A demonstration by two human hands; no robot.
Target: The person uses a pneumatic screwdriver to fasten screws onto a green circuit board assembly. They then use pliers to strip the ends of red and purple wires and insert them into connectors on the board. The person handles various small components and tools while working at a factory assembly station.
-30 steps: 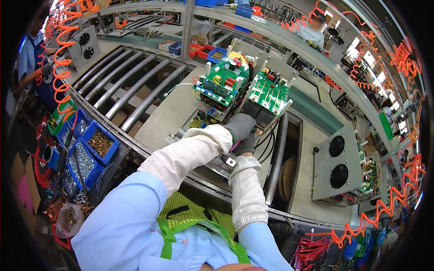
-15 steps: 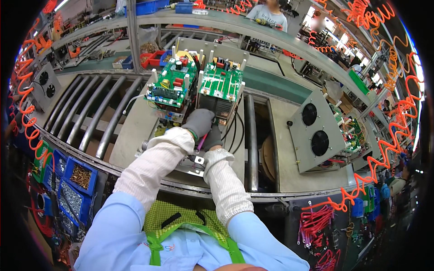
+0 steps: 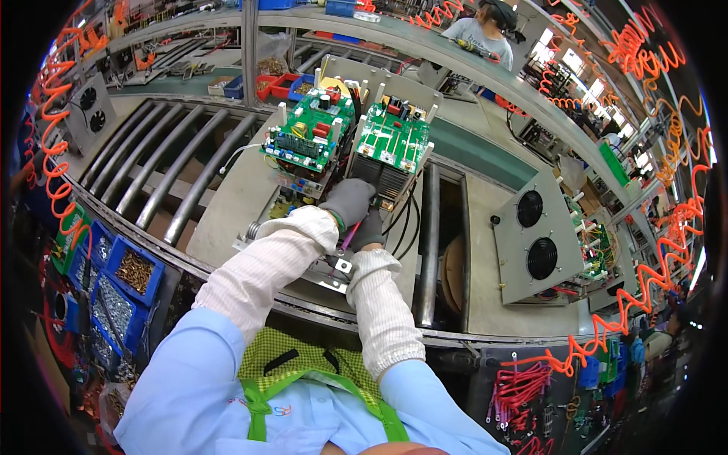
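Leaning in over the roller line [image 3: 176, 171], the worker has both gloved hands down at the front of an open electrical unit, straight ahead of the body. The left hand [image 3: 349, 200], in a grey glove, is bent over at the foot of a dark finned heat sink [image 3: 379, 179], its fingers curled out of my sight. The right hand [image 3: 369, 230] sits just beside and below it, close to some black cables [image 3: 411, 226] that loop down on its right. A thin pink-purple piece [image 3: 350, 236] shows between the two gloves; from where I stand I cannot tell which hand grips it, if either does, or how tightly the fingers close

The unit rests on a pale board [image 3: 220, 224] laid across the rollers. One green circuit board [image 3: 312, 130] stands on its left side, and another green board [image 3: 393, 140] tops the heat sink on the right. Nearer the worker's body, a small white tab [image 3: 343, 266] with a hole lies below the gloves. Over to the right stands a grey panel [image 3: 518, 265] with two round black fans, and at the left, blue bins [image 3: 154, 287] hold brass-coloured and silvery hardware
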